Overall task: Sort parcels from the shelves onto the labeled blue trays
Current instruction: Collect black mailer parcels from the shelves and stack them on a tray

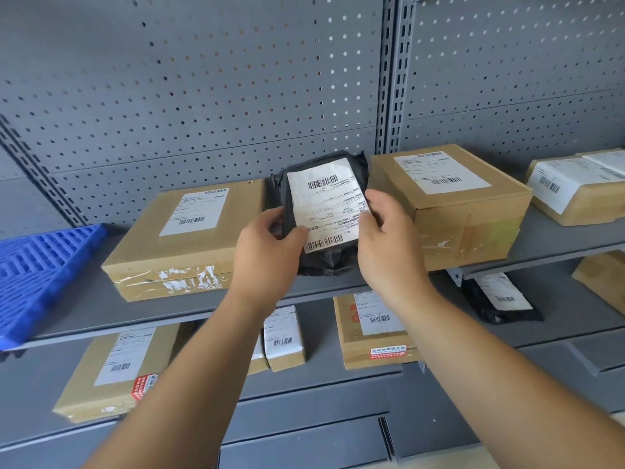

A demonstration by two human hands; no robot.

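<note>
1. Parcel (324, 262) in black plastic wrap, white barcode label (326, 204) facing up, at the centre of the upper shelf (84, 309), between two cardboard boxes. Unclear whether lifted clear of the shelf or resting on it.
2. Left hand (267, 255) clamped on the parcel's 9 o'clock edge, thumb lying across the label's lower corner, fingers curled behind the wrap.
3. Right hand (389, 238) gripping the 3 o'clock edge, fingertips pinching the side of the label.
4. Flat box (176, 245) at 9 o'clock of the parcel, clear tape along its front. Deeper box (449, 204) at 3 o'clock, just beside the right hand.
5. Blue tray (40, 275), slatted and tilted, at far 9 o'clock on the same shelf.
6. Further labelled boxes on the lower shelf (338, 384) at 6 o'clock, partly hidden by both forearms. Second black bag (500, 299) at 4 o'clock.
7. Grey perforated back panel (203, 96) at 12 o'clock.
</note>
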